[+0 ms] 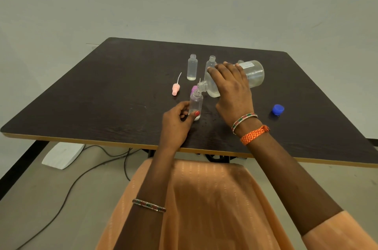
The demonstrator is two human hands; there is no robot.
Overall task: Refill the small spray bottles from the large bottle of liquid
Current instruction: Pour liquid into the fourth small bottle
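Note:
My right hand (231,88) grips the large clear bottle (253,74) and holds it tipped on its side, neck (201,86) down over the mouth of a small clear spray bottle (196,103). My left hand (177,121) pinches that small bottle near its base and keeps it upright on the dark table (102,94). Two more small open bottles stand behind: one (192,67) with a little liquid, another (211,63) partly hidden by my right hand.
A pink spray top (176,88) with its dip tube lies left of the bottles. A purple spray top (194,89) shows behind the held bottle. The blue cap (277,110) lies to the right. Cables and a white pedal (62,155) are on the floor.

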